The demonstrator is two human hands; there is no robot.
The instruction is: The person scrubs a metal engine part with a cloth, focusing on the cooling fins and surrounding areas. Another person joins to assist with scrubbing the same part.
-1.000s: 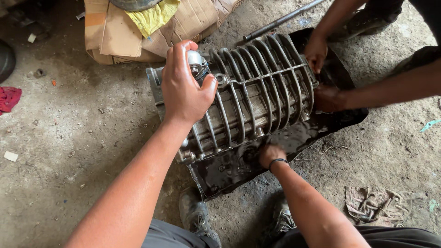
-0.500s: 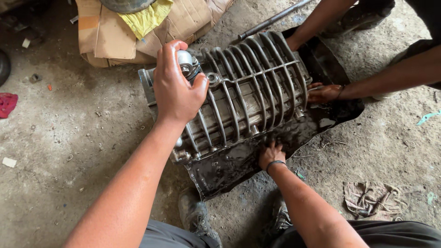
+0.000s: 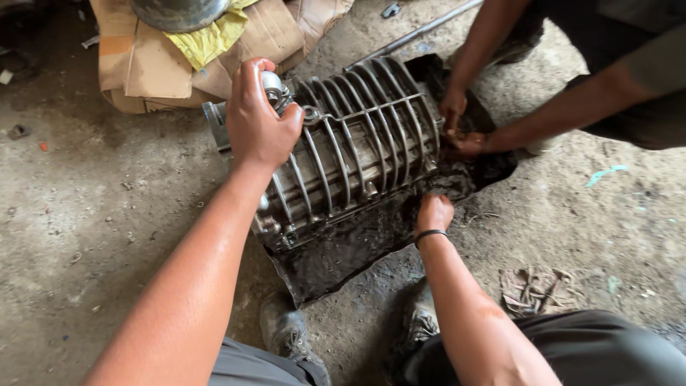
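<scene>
A ribbed grey metal engine casing (image 3: 357,146) lies on a greasy black sheet (image 3: 343,254) on the ground. My left hand (image 3: 257,121) grips the casing's near left corner, by a shiny round fitting (image 3: 275,87). My right hand (image 3: 433,213) reaches under the casing's lower right edge, fingers on the oily sheet; a black band is on that wrist. Another person's two hands (image 3: 457,125) hold the casing's far right end.
Flattened cardboard (image 3: 153,61) with a yellow cloth (image 3: 207,39) and a round grey metal part (image 3: 179,11) lies at the back left. A metal rod (image 3: 421,30) lies behind the casing. My shoes (image 3: 286,332) stand at the sheet's near edge. Dirty concrete floor all around.
The view has shifted, so the casing sits slightly lower and more central. My left hand keeps its grip on the corner. My right hand stays under the lower edge.
</scene>
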